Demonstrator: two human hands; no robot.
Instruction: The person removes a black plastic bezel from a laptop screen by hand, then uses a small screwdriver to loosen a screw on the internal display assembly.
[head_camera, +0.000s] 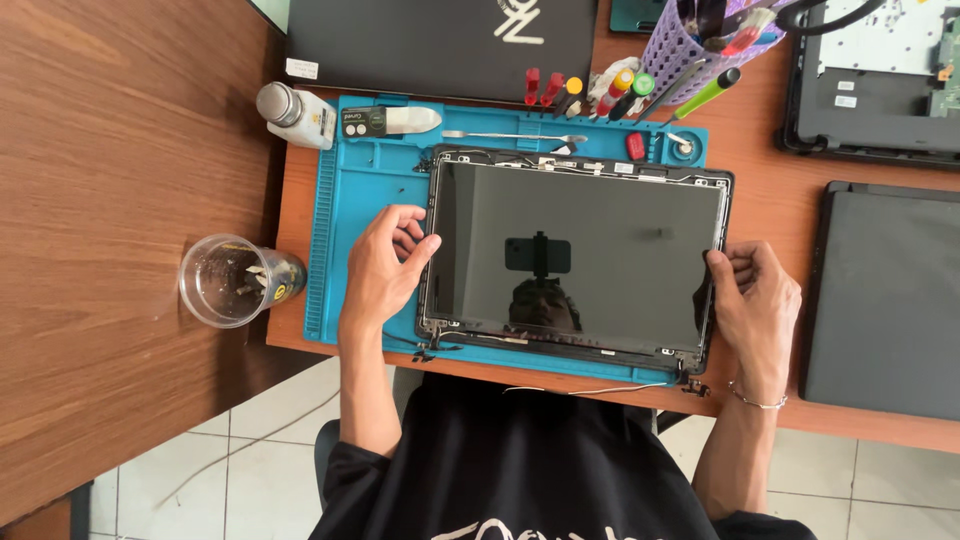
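Left hand is curled over the left edge of the bare laptop screen panel, thumb lying on the glass near the corner, other fingers tucked at the rim. Right hand is doing the same on the right edge, fingers hooked around the side. So both hands are pinching the panel by its edges, and it sits in its back cover on the blue repair mat, bezel already off, thin cables showing along the top.

What I'd worry about: that panel is thin glass, and if one side lifts faster than the other it twists, and my guess is that's how these crack. The thumb pressing on the glass could leave a pressure mark too. The loose thin wire trailing at the front edge and the small hinge bit by the right corner could snag.

Also the clear plastic cup with small parts sits just off the mat by the left elbow, easy to knock. Screwdrivers and a metal spudger lie beyond the panel's top edge, near enough to scratch it if it slides back.
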